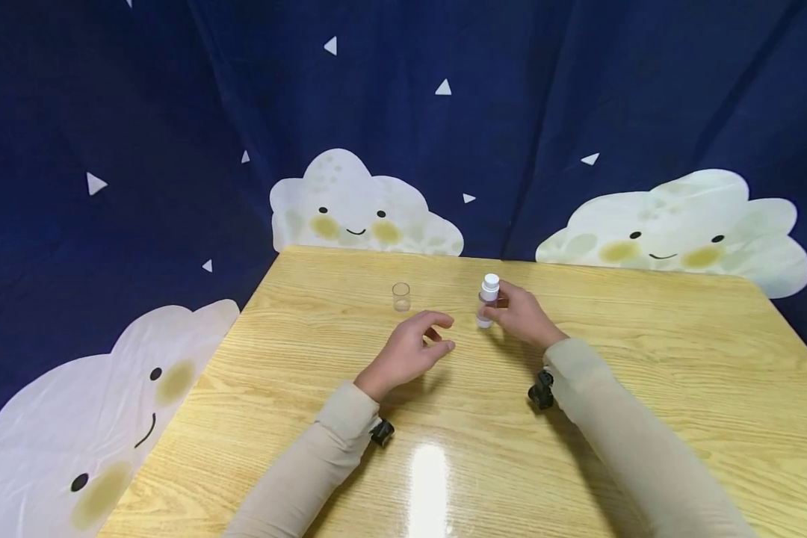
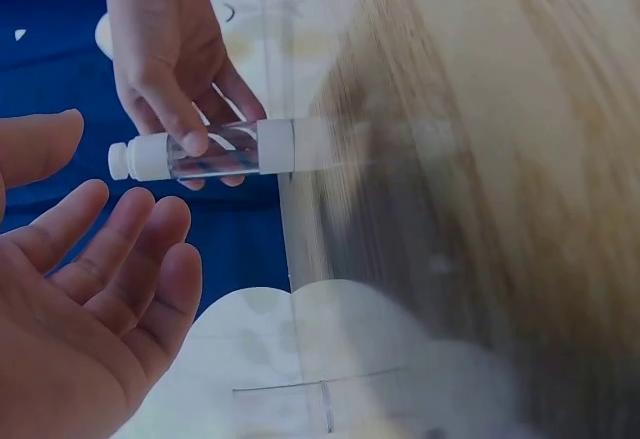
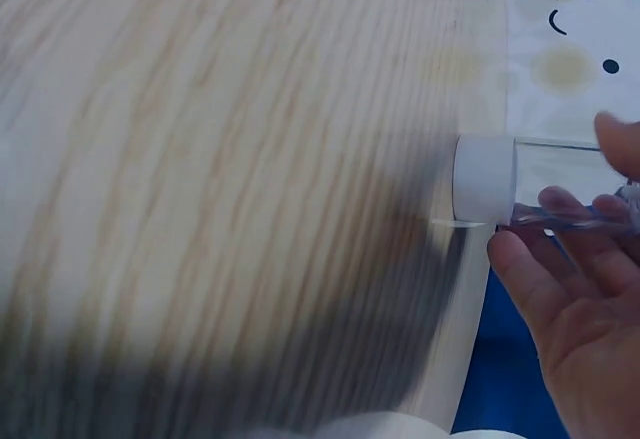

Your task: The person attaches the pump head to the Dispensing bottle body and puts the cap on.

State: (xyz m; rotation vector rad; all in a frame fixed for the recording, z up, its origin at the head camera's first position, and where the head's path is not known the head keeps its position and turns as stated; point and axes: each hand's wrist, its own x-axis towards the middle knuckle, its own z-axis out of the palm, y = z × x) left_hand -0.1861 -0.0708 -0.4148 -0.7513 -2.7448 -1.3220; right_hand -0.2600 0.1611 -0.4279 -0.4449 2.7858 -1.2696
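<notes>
My right hand (image 1: 521, 317) holds a clear bottle (image 1: 488, 294) with a white cap and white base. The bottle is upright, its base at or very close to the tabletop. In the left wrist view the thumb lies on the near side of the bottle (image 2: 215, 151) and the fingers on the far side. To its left, my left hand (image 1: 410, 350) hovers over the table with loosely bent fingers and holds nothing. A small clear cup (image 1: 401, 297) stands beyond the left hand; only part of its outline shows in the left wrist view.
The wooden table (image 1: 296, 351) extends under both arms, with a bright reflection near the front. Behind it and along the left hangs a dark blue curtain (image 1: 390, 112) with white clouds and triangles. Small black cameras sit on both wrists.
</notes>
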